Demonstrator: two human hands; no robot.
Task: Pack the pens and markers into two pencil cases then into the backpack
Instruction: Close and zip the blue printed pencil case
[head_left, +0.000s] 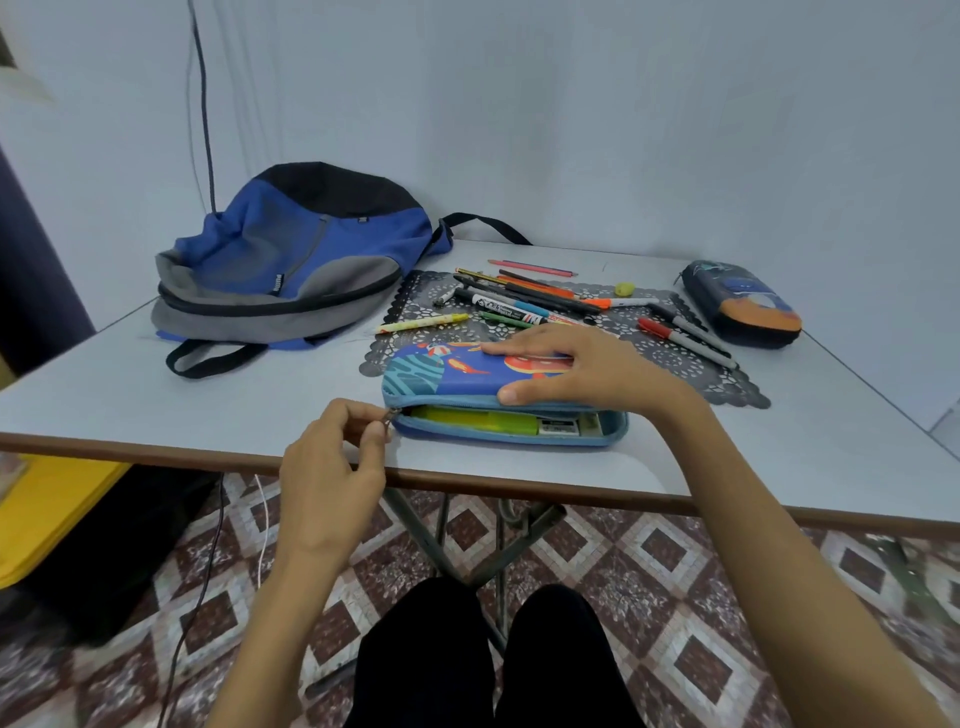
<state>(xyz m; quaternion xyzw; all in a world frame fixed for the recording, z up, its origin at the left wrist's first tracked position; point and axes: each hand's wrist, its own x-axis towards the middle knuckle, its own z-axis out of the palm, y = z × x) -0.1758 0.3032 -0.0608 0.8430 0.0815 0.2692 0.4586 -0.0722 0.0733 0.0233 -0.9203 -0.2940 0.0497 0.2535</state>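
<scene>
Blue cartoon-print pencil case (452, 371) lies flat, nearest the front. Its zip is mostly open (yellow and white items show inside), with the zip pull (390, 414) at the left end. Pens and markers (524, 301) lie loose, heaped just behind it. Dark second pencil case (740, 304) sits far right, lid down. Blue-grey backpack (291, 260) slumps back left.

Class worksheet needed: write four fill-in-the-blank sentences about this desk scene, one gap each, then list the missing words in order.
1. The left hand pinches the ____ of the blue pencil case.
2. The right hand rests on the ____ of that case.
3. The loose pens and markers lie on a lace ____.
4. The backpack lies to the ____ of the dark pencil case.

Missing words: zipper pull; top; mat; left.
</scene>
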